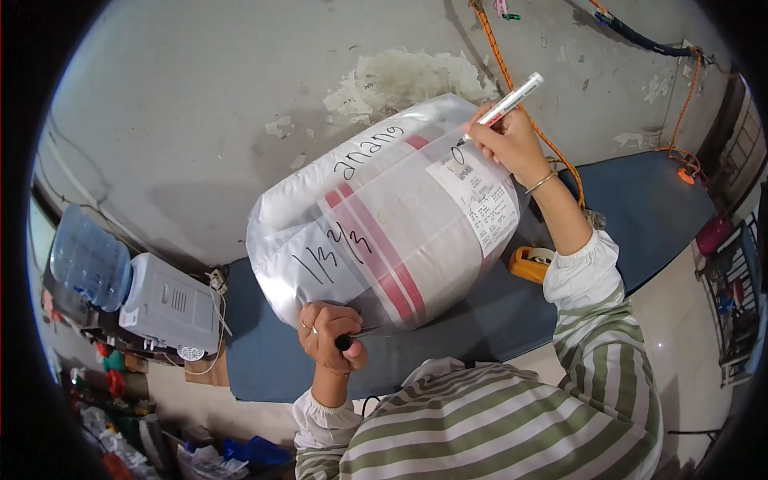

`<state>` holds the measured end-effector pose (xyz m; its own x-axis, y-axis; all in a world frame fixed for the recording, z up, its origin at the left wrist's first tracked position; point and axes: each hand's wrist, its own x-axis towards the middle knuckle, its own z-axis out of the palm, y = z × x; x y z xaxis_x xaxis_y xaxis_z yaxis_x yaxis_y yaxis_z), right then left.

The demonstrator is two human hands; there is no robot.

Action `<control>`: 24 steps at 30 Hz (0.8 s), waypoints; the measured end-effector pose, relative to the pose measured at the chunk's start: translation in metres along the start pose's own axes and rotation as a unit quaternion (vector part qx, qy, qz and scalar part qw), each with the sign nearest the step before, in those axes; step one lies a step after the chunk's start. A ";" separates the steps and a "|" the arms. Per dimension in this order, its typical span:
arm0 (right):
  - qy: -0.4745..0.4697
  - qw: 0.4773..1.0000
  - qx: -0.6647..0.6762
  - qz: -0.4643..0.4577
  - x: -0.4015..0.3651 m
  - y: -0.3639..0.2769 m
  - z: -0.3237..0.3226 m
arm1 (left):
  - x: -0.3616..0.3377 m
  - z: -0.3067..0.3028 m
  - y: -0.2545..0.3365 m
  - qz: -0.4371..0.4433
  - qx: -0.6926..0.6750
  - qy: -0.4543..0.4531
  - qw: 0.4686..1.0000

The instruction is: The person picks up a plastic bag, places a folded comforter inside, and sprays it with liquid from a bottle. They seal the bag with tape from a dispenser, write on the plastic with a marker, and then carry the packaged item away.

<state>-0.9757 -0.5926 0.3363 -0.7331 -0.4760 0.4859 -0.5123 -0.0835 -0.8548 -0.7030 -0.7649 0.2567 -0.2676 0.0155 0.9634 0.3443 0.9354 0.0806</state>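
Observation:
A bulky white package (436,264) wrapped in clear plastic rests on the dark blue table, leaning toward the wall. Black handwriting on it reads "anang" and "1/3 2/3", and red-pink stripes run across its wrap. My right hand (516,144) is closed round a white marker pen (512,100), its dark tip down at the package's upper right, beside a freshly inked round stroke. Just below the tip is a printed shipping label (486,212). At the package's lower left edge, my left hand (326,326) is closed with a black marker cap (343,342) showing in its fingers.
An orange tape dispenser (530,264) sits right of the package on the blue table (640,204). An orange rope (500,60) hangs down the wall behind. To the left stand a white water dispenser (172,300) and a blue water bottle (90,256).

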 end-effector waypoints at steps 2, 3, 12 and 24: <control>0.001 1.000 -0.010 -0.012 0.001 0.006 -0.003 | -0.001 0.000 0.001 -0.002 0.000 0.000 1.000; -0.013 1.000 -0.013 -0.020 0.001 0.009 -0.003 | 0.000 0.000 0.001 -0.001 0.000 -0.002 1.000; 0.036 0.999 -0.009 -0.033 0.002 0.012 -0.004 | 0.001 0.001 0.001 -0.010 -0.001 0.000 1.000; 0.089 0.995 0.041 0.002 -0.003 0.020 -0.011 | 0.011 -0.004 0.009 -0.134 -0.103 -0.040 0.985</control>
<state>-0.9889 -0.5833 0.3194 -0.8062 -0.3151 0.5008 -0.4766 -0.1557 -0.8652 -0.6991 -0.7581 0.2695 -0.4407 -0.1877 0.8778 0.4250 0.8177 0.3882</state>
